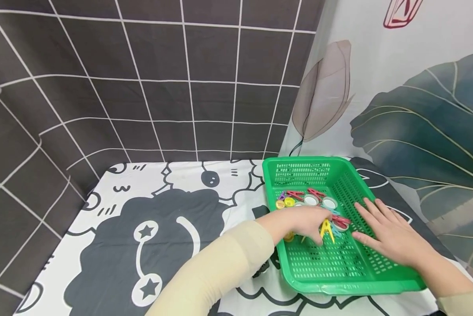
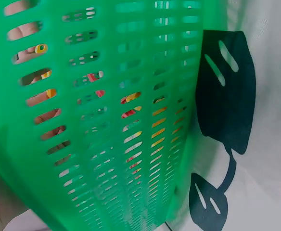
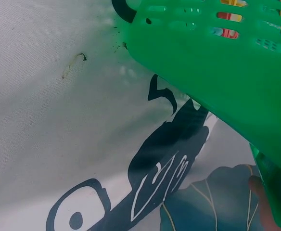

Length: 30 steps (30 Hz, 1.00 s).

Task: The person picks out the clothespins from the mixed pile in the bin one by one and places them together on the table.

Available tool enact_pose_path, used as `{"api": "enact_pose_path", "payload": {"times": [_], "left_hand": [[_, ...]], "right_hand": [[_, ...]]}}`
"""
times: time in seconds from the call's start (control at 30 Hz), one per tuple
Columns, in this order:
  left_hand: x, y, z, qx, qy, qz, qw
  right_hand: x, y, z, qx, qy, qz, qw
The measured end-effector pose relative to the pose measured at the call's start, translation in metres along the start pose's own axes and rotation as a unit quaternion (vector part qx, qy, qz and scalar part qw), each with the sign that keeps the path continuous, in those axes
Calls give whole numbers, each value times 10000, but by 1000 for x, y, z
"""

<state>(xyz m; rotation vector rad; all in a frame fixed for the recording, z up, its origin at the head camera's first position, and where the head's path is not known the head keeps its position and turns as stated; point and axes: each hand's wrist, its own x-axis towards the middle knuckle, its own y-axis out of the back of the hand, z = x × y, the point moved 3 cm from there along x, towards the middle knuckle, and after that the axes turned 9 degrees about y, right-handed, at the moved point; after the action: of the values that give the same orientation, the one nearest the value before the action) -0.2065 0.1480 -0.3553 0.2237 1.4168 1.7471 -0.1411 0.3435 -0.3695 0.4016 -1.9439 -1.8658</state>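
Note:
A green plastic basket [image 1: 355, 285] holds small items. My left hand [image 1: 309, 219] reaches over its left wall and pinches a yellow clothespin [image 1: 327, 229], which stands tilted by the thumb and fingers. Around it lie red clothespins [image 1: 316, 192], round white-rimmed lids [image 1: 330, 202], yellow caps [image 1: 289, 202] and a purple clothespin [image 1: 282, 195]. In the left wrist view, fingers [image 2: 22, 31] show only through the slots of the basket wall. My right hand [image 1: 394, 232] rests on the right side of the basket with its fingers straight. A fingertip [image 3: 263, 202] shows by the rim in the right wrist view.
The basket stands on a table covered with a black-and-white cartoon cloth [image 1: 228, 228], at its right end. Behind hangs a dark grid-patterned curtain [image 1: 161, 57]. To the right is a pale cloth with large leaves [image 1: 430, 118].

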Motion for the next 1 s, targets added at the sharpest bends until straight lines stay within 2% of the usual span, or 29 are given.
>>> {"api": "enact_pose_path", "payload": {"times": [0.2, 0.37, 0.73, 1.0], "left_hand": [[-5, 10, -5, -31, -104, 109, 9999], [-10, 21, -10, 71, -247, 383, 9989], [-26, 40, -24, -411, -287, 680, 9964], [-40, 55, -41, -691, -519, 957, 9917]], "right_hand": [[-1, 0, 1, 36, -10, -10, 10000], [-3, 0, 2, 32, 10, 49, 10000], [-4, 1, 5, -53, 88, 10, 9999], [0, 0, 3, 13, 79, 17, 10000]]}}
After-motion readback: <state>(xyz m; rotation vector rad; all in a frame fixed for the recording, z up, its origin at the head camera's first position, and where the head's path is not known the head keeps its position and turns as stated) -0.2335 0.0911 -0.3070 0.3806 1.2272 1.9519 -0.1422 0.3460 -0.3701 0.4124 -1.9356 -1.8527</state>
